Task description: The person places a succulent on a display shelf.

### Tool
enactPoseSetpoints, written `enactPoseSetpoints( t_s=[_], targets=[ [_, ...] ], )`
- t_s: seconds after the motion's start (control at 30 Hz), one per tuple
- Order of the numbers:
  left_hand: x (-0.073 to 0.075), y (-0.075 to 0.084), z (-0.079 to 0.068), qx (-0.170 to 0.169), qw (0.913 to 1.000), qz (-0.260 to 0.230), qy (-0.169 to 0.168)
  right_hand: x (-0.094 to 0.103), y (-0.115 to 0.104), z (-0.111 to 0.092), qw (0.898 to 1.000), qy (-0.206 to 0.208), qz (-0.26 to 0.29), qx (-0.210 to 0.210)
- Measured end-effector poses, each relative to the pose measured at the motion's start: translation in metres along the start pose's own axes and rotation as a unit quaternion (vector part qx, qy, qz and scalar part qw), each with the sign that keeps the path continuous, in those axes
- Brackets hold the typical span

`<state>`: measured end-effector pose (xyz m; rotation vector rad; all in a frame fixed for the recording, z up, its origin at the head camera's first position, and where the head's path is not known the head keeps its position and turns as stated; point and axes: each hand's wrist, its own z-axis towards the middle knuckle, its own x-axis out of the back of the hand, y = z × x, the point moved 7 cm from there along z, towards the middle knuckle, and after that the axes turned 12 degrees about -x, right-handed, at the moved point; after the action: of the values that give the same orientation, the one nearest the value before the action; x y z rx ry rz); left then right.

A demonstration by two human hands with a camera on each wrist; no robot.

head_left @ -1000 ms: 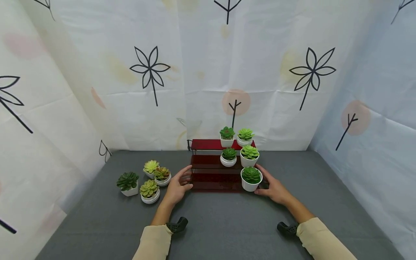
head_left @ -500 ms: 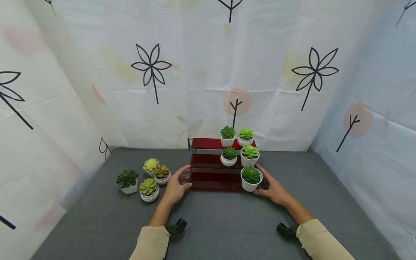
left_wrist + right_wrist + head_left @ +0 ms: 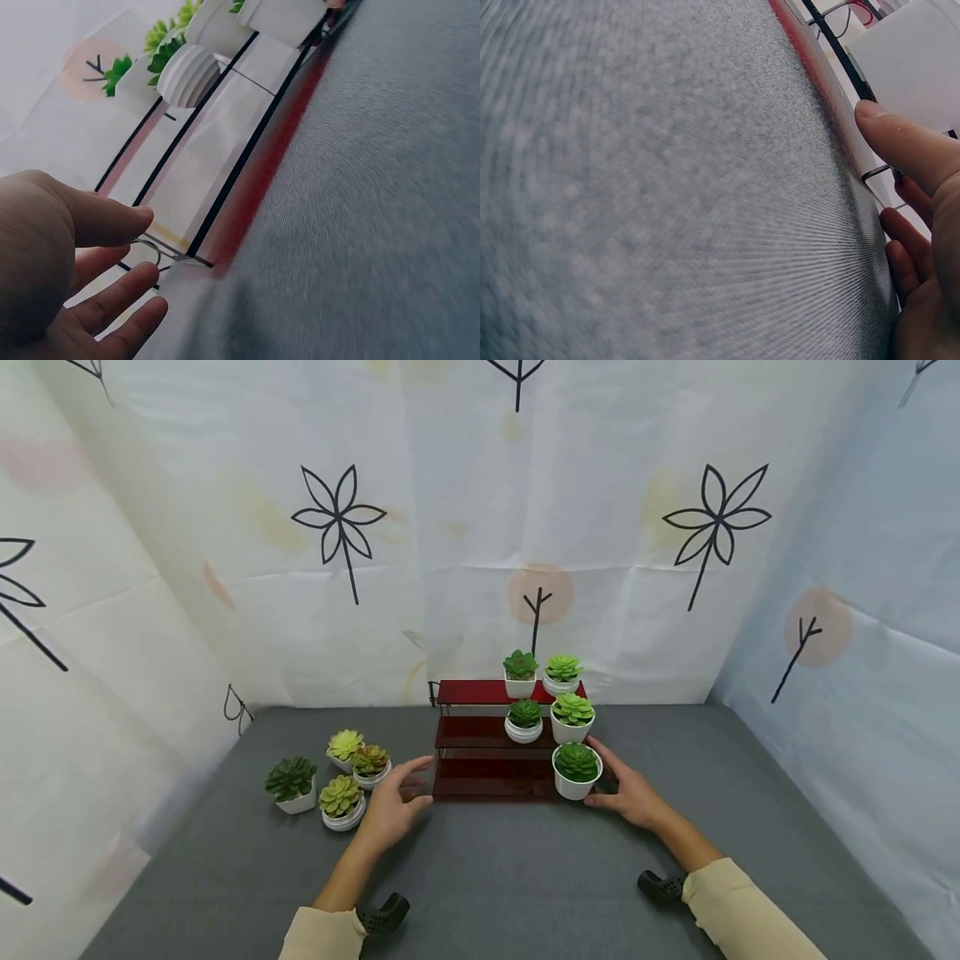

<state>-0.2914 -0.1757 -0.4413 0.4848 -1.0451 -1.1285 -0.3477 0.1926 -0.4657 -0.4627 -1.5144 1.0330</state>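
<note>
A three-tier plant stand (image 3: 480,778) with dark red shelves and a black wire frame stands at the back of the table. Its right part bears several potted artificial succulents, among them a dark green one (image 3: 577,763) on the lowest tier. My left hand (image 3: 392,803) is just off the stand's left end, fingers spread with a gap to the frame; the left wrist view shows nothing between thumb and fingers. At the other end my right hand (image 3: 632,792) holds the stand, thumb (image 3: 900,139) at the front edge and fingers round the side. Part of the grip is hidden.
Several more potted succulents stand left of my left hand: a dark green one (image 3: 291,784), a yellow-green one (image 3: 341,802), a reddish one (image 3: 371,765) and a pale one (image 3: 345,748). A patterned white curtain (image 3: 465,527) closes off the grey table (image 3: 510,885) behind.
My left hand has let go of the stand's left end and drawn back to the left. The right hand stays at its end. The stand and pots look unmoved.
</note>
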Motion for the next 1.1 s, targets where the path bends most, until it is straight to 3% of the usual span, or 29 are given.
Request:
enactPoseSetpoints(
  t_s=[0.2, 0.33, 0.57, 0.77, 0.97, 1.1],
  targets=[
    [0.014, 0.016, -0.014, -0.013, 0.9998, 0.008, -0.016, 0.001, 0.002, 0.000, 1.000, 0.002, -0.007, -0.007],
    [0.027, 0.026, -0.023, -0.053, 0.9983, 0.024, -0.003, 0.001, 0.001, -0.002, 1.000, 0.002, -0.010, -0.006],
    [0.052, 0.038, -0.037, -0.117, 0.9832, 0.116, 0.078, 0.000, 0.001, 0.000, 1.000, 0.003, -0.006, -0.003],
    [0.072, 0.048, -0.044, -0.148, 0.9655, 0.144, 0.158, 0.000, 0.001, 0.000, 1.000, 0.007, -0.010, -0.004],
    [0.088, 0.047, -0.049, -0.167, 0.9526, 0.171, 0.188, -0.001, 0.002, 0.000, 1.000, 0.005, -0.009, -0.007],
    [0.097, 0.043, -0.053, -0.161, 0.9499, 0.181, 0.198, -0.001, 0.001, -0.001, 1.000, 0.005, -0.012, -0.006]
  ],
)
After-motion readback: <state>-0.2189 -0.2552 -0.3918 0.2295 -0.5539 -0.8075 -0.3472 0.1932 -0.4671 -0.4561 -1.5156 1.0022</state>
